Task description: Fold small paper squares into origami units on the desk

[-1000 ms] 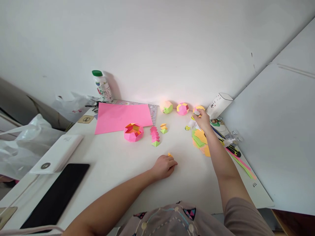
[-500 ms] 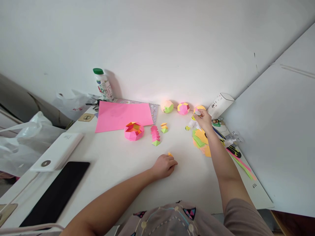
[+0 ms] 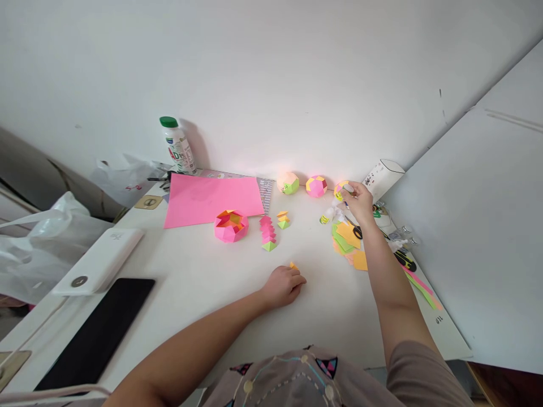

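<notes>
Low in the middle of the table rests my left hand [image 3: 283, 286], its fingers closed on a small orange folded paper piece [image 3: 293, 265] that sticks out past them. Near the wall at the right, my right hand [image 3: 360, 199] grips a small glue bottle [image 3: 338, 195] with a yellow label and a pale end. Behind it sits a yellow and pink paper ball [image 3: 341, 185], partly covered. A similar small container [image 3: 326, 217] lies by crumpled clear plastic. Folded pink paper pieces [image 3: 267, 229] and orange-green pieces [image 3: 283, 220] stand in rows beside an open pink paper bowl shape [image 3: 231, 227].
Scissors [image 3: 357, 232] lie on coloured paper pieces [image 3: 345, 237] below the right hand. A pink sheet [image 3: 212, 199], a white bottle with a green cap [image 3: 178, 147], a black phone [image 3: 97, 333] and a white power bank [image 3: 102, 261] occupy the left. Two paper balls [image 3: 316, 186] stand along the wall.
My right hand has lifted the small glue bottle up and slightly right, uncovering the scissors. My left hand has stayed in place.
</notes>
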Demonstrator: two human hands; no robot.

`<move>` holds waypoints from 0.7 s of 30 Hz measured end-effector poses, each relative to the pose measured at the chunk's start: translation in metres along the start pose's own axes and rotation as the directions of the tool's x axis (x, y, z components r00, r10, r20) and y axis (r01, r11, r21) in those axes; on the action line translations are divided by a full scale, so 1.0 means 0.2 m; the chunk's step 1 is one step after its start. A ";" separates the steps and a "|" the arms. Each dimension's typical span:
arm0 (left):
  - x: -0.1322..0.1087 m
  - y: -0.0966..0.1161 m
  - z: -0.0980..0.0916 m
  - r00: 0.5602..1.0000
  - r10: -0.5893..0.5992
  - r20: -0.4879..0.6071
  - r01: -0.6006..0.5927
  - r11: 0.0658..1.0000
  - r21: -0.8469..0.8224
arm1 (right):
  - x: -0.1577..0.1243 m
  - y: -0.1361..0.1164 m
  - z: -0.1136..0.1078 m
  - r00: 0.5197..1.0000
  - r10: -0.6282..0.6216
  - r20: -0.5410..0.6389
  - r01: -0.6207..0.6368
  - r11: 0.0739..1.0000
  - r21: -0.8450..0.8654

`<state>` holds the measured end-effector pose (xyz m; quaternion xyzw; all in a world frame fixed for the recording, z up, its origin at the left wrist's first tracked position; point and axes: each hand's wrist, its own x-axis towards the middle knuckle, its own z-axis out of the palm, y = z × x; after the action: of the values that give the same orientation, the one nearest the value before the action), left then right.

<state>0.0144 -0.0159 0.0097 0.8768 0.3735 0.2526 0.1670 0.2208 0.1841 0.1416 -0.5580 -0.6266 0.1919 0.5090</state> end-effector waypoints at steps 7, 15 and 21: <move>0.00 0.00 -0.01 1.000 -0.003 0.011 0.004 1.000 -0.001 | 0.04 -0.07 -0.07 0.976 0.219 -0.002 -0.188 0.838 0.512; 0.00 0.00 -0.01 1.000 -0.017 0.014 0.017 1.000 0.024 | -0.14 -0.32 -0.09 0.844 0.254 0.471 -0.535 0.369 0.760; 0.00 0.00 0.00 1.000 -0.007 0.010 0.007 1.000 0.015 | -0.31 -0.50 -0.06 0.739 0.154 0.655 -0.671 0.249 0.698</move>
<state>0.0147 -0.0161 0.0111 0.8780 0.3776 0.2448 0.1631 0.1719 0.0944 0.2002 -0.2680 -0.3349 0.7590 0.4898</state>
